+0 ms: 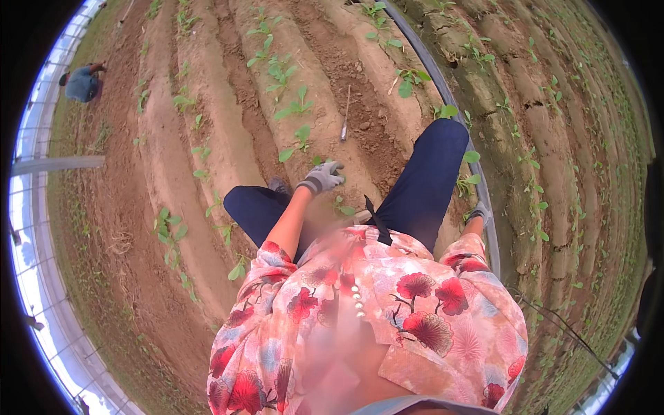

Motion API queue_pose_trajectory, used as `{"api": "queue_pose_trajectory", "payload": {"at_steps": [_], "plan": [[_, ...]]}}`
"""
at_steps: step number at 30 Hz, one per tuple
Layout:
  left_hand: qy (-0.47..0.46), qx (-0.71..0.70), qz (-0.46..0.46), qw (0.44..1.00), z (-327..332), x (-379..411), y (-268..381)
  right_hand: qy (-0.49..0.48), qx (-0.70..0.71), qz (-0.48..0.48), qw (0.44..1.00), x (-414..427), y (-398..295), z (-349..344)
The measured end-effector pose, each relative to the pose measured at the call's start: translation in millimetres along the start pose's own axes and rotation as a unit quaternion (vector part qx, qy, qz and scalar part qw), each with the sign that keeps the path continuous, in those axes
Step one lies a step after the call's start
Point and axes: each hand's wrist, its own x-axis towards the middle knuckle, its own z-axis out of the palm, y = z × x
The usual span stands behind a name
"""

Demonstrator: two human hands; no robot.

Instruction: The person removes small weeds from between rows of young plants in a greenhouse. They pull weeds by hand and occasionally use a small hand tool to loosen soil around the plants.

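Observation:
My left hand (324,177), in a grey knit glove, is over the soil ridge between my knees, fingers bent. A bit of green shows by its fingertips; whether they grip it is unclear. A leafy seedling (302,134) stands just beyond this hand, and another (344,207) is nearer my body. My right hand (481,211), also gloved, is down beside my right thigh at a long grey hose or pipe (485,194); its fingers are mostly hidden. A thin hand tool (344,128) with a long narrow shaft lies on the soil ahead of my left hand.
Curving soil ridges carry rows of seedlings (280,72) on both sides. Another person (83,83) bends over the ground at the far upper left. A grey post or beam (57,164) juts in at the left, and a dark cable (565,324) runs at lower right.

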Motion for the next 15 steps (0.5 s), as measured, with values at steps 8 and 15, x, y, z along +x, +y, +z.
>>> {"api": "queue_pose_trajectory", "payload": {"at_steps": [8,15], "plan": [[0.049,-0.052,0.028,0.997,4.9,0.4,-6.8,-0.055,0.259,-0.227,0.937,-36.9,-228.7,-47.6],[0.057,-0.061,0.018,0.996,15.3,-2.7,-3.9,-0.047,0.361,-0.593,0.718,-179.8,-516.9,-209.9]]}}
